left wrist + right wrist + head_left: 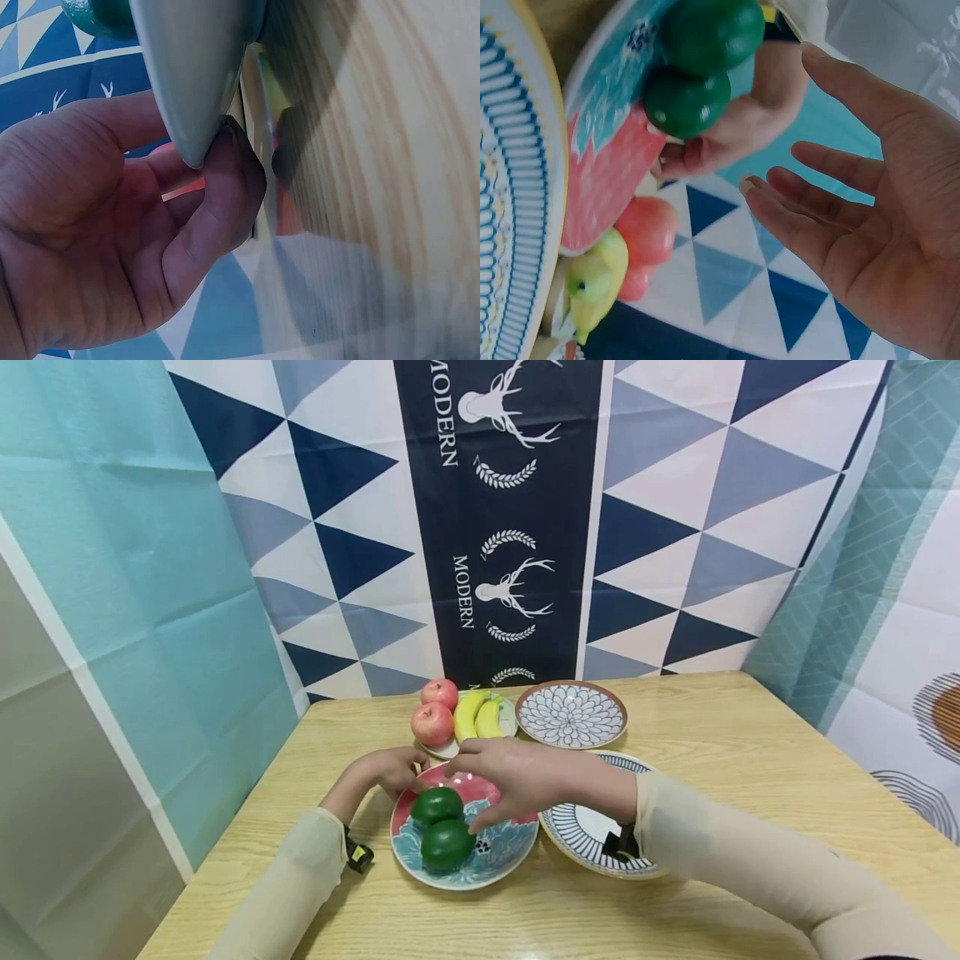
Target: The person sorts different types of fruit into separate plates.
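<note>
Two dark green oval fruits, one (437, 806) behind the other (447, 846), lie side by side on a pink and blue flowered plate (504, 852). My left hand (392, 770) grips this plate by its far left rim; in the left wrist view its fingers curl under the plate edge (191, 97), and the thumb passes partly out of sight behind it. Over the plate's right side hovers my right hand (517, 774), fingers spread and holding nothing. In the right wrist view a gap shows between its fingertips (751, 184) and the green fruits (712, 34).
Behind the flowered plate, a small plate (507, 717) carries two red apples (432, 724) and yellow bananas (467, 717). A brown-rimmed petal-patterned plate (572, 714) stands at the back. To the right, a blue-striped plate (573, 835) sits partly under my right forearm.
</note>
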`<action>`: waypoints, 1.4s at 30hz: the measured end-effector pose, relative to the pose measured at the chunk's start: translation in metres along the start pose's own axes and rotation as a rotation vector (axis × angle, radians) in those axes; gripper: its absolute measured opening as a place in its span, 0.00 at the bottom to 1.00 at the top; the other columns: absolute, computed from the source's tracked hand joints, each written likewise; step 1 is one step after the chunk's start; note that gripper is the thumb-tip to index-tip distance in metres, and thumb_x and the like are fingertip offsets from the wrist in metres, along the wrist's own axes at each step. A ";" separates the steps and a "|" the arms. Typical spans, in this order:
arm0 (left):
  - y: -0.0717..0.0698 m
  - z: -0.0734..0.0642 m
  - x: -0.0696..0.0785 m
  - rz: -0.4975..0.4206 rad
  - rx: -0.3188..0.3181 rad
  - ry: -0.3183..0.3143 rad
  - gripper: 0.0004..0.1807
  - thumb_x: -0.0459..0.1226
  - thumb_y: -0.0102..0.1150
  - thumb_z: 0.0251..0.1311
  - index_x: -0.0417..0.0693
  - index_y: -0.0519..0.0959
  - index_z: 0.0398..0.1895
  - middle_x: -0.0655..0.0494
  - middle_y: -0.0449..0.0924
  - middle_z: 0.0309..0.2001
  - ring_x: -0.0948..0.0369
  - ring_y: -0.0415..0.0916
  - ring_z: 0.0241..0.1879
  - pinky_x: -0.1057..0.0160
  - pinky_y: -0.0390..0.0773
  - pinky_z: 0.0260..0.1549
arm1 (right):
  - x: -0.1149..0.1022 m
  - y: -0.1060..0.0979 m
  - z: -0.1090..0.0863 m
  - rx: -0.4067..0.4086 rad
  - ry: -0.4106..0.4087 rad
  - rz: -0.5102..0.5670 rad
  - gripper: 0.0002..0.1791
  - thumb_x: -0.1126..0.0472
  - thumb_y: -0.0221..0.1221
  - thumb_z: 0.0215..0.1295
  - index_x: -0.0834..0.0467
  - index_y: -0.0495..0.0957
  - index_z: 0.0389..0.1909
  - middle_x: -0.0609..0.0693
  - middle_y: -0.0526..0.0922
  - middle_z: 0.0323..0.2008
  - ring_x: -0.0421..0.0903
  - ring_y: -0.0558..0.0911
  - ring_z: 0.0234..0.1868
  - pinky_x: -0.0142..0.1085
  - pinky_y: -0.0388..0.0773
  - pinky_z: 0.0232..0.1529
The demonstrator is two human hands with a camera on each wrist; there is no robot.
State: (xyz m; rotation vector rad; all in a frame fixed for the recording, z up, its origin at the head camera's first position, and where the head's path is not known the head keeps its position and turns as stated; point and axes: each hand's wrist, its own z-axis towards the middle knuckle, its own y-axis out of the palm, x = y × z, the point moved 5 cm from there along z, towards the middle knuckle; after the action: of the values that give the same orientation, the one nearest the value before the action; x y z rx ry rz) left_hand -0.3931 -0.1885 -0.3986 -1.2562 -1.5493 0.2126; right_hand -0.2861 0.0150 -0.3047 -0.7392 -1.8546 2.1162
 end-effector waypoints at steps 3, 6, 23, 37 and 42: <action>0.000 0.001 -0.001 -0.010 -0.004 -0.008 0.06 0.32 0.64 0.68 0.43 0.76 0.40 0.47 0.75 0.45 0.57 0.76 0.35 0.65 0.82 0.29 | 0.009 -0.007 -0.007 0.038 0.042 0.019 0.39 0.41 0.78 0.57 0.48 0.77 0.69 0.42 0.79 0.57 0.39 0.78 0.53 0.36 0.81 0.56; 0.001 0.001 -0.003 -0.020 -0.008 -0.017 0.06 0.32 0.65 0.69 0.43 0.76 0.40 0.47 0.76 0.45 0.57 0.77 0.35 0.64 0.83 0.29 | 0.019 -0.012 -0.016 0.071 0.078 0.040 0.39 0.41 0.77 0.58 0.48 0.78 0.68 0.42 0.79 0.59 0.40 0.78 0.55 0.38 0.81 0.57; 0.002 0.000 -0.003 -0.012 0.001 -0.019 0.07 0.34 0.66 0.70 0.43 0.76 0.40 0.47 0.76 0.44 0.58 0.76 0.32 0.66 0.81 0.27 | 0.057 -0.021 -0.053 0.220 0.128 0.048 0.36 0.38 0.74 0.61 0.49 0.78 0.67 0.41 0.80 0.54 0.41 0.78 0.51 0.40 0.82 0.51; 0.001 0.001 0.000 -0.009 0.002 -0.017 0.05 0.32 0.64 0.69 0.43 0.76 0.40 0.46 0.75 0.45 0.57 0.76 0.34 0.65 0.81 0.27 | 0.070 -0.029 -0.061 0.262 0.133 0.059 0.31 0.46 0.74 0.65 0.53 0.79 0.65 0.46 0.83 0.59 0.46 0.83 0.54 0.42 0.85 0.53; 0.001 0.001 0.000 0.004 0.010 -0.019 0.06 0.34 0.65 0.70 0.43 0.76 0.40 0.47 0.76 0.45 0.58 0.76 0.33 0.66 0.81 0.27 | 0.081 -0.033 -0.069 0.274 0.179 0.048 0.30 0.47 0.73 0.66 0.54 0.79 0.65 0.49 0.83 0.60 0.50 0.84 0.55 0.45 0.85 0.53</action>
State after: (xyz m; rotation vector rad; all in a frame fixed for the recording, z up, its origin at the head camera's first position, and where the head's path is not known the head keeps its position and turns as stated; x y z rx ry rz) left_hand -0.3936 -0.1875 -0.3994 -1.2533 -1.5600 0.2350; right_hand -0.3247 0.1193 -0.2950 -0.8802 -1.4341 2.1927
